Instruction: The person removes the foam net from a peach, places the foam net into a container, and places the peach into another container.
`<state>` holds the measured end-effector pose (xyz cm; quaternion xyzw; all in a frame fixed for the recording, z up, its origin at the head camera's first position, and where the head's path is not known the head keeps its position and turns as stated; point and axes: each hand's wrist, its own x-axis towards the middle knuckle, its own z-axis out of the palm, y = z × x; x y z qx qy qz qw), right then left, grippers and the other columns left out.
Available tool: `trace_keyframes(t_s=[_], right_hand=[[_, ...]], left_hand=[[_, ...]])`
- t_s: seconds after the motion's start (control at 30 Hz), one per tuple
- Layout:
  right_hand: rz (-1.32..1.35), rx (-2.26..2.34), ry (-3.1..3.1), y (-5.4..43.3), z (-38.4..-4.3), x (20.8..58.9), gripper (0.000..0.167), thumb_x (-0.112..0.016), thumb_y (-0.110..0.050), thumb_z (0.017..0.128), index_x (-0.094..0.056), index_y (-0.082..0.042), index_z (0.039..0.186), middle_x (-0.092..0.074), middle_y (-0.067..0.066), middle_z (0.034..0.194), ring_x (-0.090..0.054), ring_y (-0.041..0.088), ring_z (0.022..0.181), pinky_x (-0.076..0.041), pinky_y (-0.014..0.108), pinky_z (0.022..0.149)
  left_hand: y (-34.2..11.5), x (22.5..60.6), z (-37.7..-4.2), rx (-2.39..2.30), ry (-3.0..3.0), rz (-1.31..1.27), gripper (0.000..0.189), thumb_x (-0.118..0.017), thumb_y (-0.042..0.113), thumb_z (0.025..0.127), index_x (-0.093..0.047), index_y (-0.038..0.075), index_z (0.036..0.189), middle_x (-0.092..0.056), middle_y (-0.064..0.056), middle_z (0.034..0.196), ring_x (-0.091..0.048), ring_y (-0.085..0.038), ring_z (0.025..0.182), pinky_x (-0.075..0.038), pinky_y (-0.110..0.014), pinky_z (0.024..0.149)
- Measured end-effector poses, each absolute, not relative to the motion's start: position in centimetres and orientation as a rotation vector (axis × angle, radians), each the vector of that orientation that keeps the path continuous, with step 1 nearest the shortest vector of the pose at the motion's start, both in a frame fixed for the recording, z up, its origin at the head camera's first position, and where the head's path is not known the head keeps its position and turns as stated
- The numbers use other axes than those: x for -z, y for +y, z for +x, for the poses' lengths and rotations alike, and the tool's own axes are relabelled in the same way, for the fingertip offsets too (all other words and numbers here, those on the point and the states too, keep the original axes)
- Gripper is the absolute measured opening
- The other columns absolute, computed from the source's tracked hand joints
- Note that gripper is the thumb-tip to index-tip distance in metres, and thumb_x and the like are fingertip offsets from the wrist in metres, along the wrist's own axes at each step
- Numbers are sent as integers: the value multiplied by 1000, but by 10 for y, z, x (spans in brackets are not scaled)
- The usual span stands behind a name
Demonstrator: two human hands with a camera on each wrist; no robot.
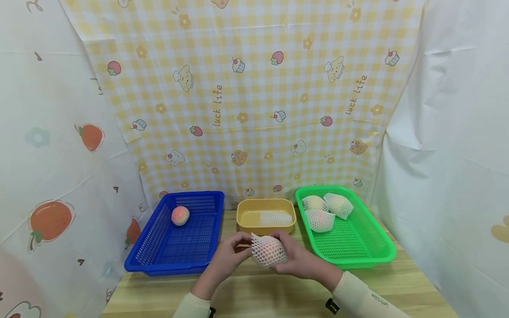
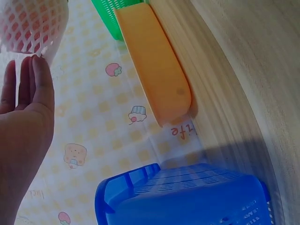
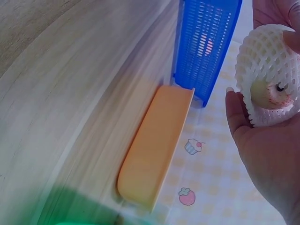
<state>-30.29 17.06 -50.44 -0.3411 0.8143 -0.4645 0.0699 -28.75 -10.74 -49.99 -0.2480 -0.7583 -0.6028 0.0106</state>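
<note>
- The held peach (image 3: pixel 265 96) is cradled by the curled fingers and thumb of the right hand (image 1: pixel 296 256), with the foam net (image 1: pixel 269 254) lying between most of the fruit and the palm.
- The net's edge is pinched, narrowly, by the thumb and fingertips of the left hand (image 1: pixel 232 256).
- The fruit is held above the near part of the table (image 1: pixel 258 289), just in front of the yellow container; a patch around its stem end is left bare at the net's mouth, as is shown by the right wrist view.
- The net could be torn, it is judged, if its thin mesh were pulled too hard at the pinched edge.
- The peach could be lost through the uncovered mouth if the right hand's hold were loosened while the net was tugged; its skin could be marked by too firm a squeeze.
- In the yellow container (image 1: pixel 266 230), flat white netting (image 1: pixel 275 219) is laid toward the right side; whether one piece or several are stacked there cannot be told.
- In the blue basket (image 1: pixel 187 240), to the left, one unwrapped peach (image 1: pixel 180 216) is seen near the far left corner.
- In the green basket (image 1: pixel 346 247), to the right, three netted fruits (image 1: pixel 320 220) are grouped toward the far end.
- Behind the containers, a checked cloth (image 1: pixel 258 88) is hung.
</note>
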Motion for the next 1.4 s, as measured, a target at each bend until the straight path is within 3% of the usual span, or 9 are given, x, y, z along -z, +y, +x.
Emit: trace_keyframes(t_s=[0.37, 0.7, 0.93, 1.13, 1.4], right_hand=[[-1073, 1435, 2429, 169, -301, 500, 77, -88, -30, 96, -41, -22, 156, -54, 3, 145, -60, 22, 123, -55, 35, 99], [-1109, 1431, 2446, 162, -299, 494, 79, -91, -28, 93, -43, -19, 155, -57, 3, 144, -62, 20, 123, -55, 34, 101], [-1104, 1428, 2461, 158, -301, 493, 84, -93, -25, 90, -43, -18, 157, -57, 0, 146, -62, 18, 125, -54, 34, 105], [-1113, 1425, 2499, 159, -304, 493, 79, -94, -33, 92, -47, -23, 156, -58, -4, 148, -61, 18, 128, -53, 37, 106], [-1193, 1444, 2571, 164, -310, 495, 61, -91, -36, 94, -60, -29, 146, -62, -8, 141, -64, 15, 118, -57, 33, 96]], left_hand=[[-103, 500, -287, 1967, -2436, -793, 49, -80, 3, 98, -66, 4, 145, -67, -15, 137, -63, -35, 129, -62, -32, 96], [-97, 498, -289, 1991, -2449, -843, 59, -79, 0, 92, -61, 6, 148, -64, -15, 138, -63, -27, 125, -61, -31, 95], [-92, 497, -288, 1938, -2490, -782, 77, -77, -1, 85, -52, 10, 157, -60, -15, 143, -60, -28, 125, -60, -29, 87], [-91, 500, -289, 1938, -2483, -717, 74, -78, -1, 87, -51, 7, 155, -59, -16, 141, -61, -28, 122, -60, -28, 89], [-94, 501, -290, 1954, -2422, -693, 65, -75, -3, 86, -56, 5, 148, -62, -16, 135, -62, -26, 115, -60, -27, 89]])
